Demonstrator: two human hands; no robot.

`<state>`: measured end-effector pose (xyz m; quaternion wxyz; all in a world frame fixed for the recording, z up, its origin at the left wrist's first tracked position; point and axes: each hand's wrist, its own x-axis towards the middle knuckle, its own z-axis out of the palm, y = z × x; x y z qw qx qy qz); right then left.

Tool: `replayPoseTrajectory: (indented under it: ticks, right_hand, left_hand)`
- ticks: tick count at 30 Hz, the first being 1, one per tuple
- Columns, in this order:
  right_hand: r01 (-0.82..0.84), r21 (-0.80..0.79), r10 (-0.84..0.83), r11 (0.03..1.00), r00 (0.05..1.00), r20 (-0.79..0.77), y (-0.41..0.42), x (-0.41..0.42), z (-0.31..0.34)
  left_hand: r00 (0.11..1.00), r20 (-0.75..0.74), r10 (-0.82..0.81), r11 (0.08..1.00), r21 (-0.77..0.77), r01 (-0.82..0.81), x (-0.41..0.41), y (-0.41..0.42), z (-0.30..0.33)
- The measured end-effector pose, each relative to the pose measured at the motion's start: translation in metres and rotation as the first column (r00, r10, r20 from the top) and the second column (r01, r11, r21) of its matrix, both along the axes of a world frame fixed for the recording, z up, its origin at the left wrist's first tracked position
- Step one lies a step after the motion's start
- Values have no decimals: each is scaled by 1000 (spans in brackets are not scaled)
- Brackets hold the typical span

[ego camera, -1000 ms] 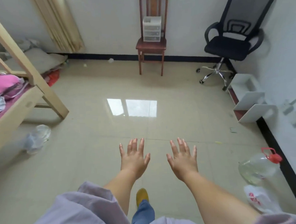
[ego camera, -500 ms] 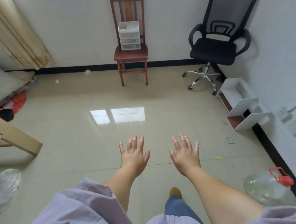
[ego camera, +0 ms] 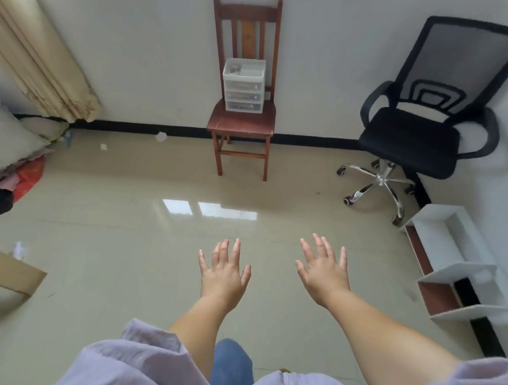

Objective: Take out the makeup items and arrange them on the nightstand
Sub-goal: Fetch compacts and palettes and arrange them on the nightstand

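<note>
A small white plastic drawer unit (ego camera: 244, 85) with three clear drawers stands on the seat of a brown wooden chair (ego camera: 245, 125) against the far wall. Small items lie in its open top tray, too small to identify. My left hand (ego camera: 223, 275) and my right hand (ego camera: 323, 269) are stretched out in front of me, palms down, fingers spread, holding nothing. Both hover over the floor, well short of the chair.
A black mesh office chair (ego camera: 428, 115) on wheels stands at the right. A white shelf unit (ego camera: 453, 264) lies on the floor along the right wall. Curtain (ego camera: 43, 62), bedding (ego camera: 6, 140) and clutter sit at the left, a cardboard piece (ego camera: 10, 275) lower left.
The view has swung right and moved forward: the wooden chair with the drawer unit is nearer and centred. The bed frame and water bottle have left the view. Both hands stay spread.
</note>
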<state>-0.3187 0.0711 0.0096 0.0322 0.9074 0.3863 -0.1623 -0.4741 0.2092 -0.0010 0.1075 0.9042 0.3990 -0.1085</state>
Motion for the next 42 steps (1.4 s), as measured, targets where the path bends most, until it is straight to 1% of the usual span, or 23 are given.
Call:
replayPoseTrajectory:
  ticks: [3,6,9,13,16,19,22,24,31,34,37,40,42]
  right_hand:
    - [-56,3,56,998,998,-30,64,34,-7]
    - [-89,16,89,996,996,-21,135,74,-16]
    - [-82,16,82,996,997,0,212,117,-16]
    - [-45,31,46,998,999,-26,303,157,-6]
    - [-36,13,36,999,998,-44,355,183,-4]
    - [0,7,0,1000,998,-57,398,218,-9]
    - [17,-10,-17,1000,999,-38,445,263,-15]
    - [27,5,-27,1000,999,-27,482,301,-20]
    - [-16,32,15,999,1000,12,622,444,-17]
    - [-39,34,38,999,999,19,678,496,-12]
    - [-69,17,69,997,997,30,733,539,-14]
    - [-106,11,106,994,994,28,793,581,-23]
    - [-116,10,116,993,993,18,834,608,-32]
  left_hand:
    - [998,-5,59,998,2,-59,32,57,-7]
    - [998,3,60,998,16,-60,73,124,-12]
    - [998,21,52,998,32,-53,114,204,-9]
    - [999,22,40,997,59,-41,161,306,5]
    - [998,27,48,998,50,-50,197,370,11]
    - [1000,11,2,999,53,-2,237,418,8]
    - [999,-10,-47,997,55,48,282,463,0]
    - [999,6,-52,997,61,52,315,497,-7]
    - [999,32,21,996,82,-24,442,632,-6]
    - [998,39,55,996,61,-58,486,680,-2]
    - [998,46,31,999,43,-33,524,726,-8]
    - [994,112,10,1000,-3,-10,568,778,-21]
    - [987,157,-18,998,-60,28,601,811,-29]
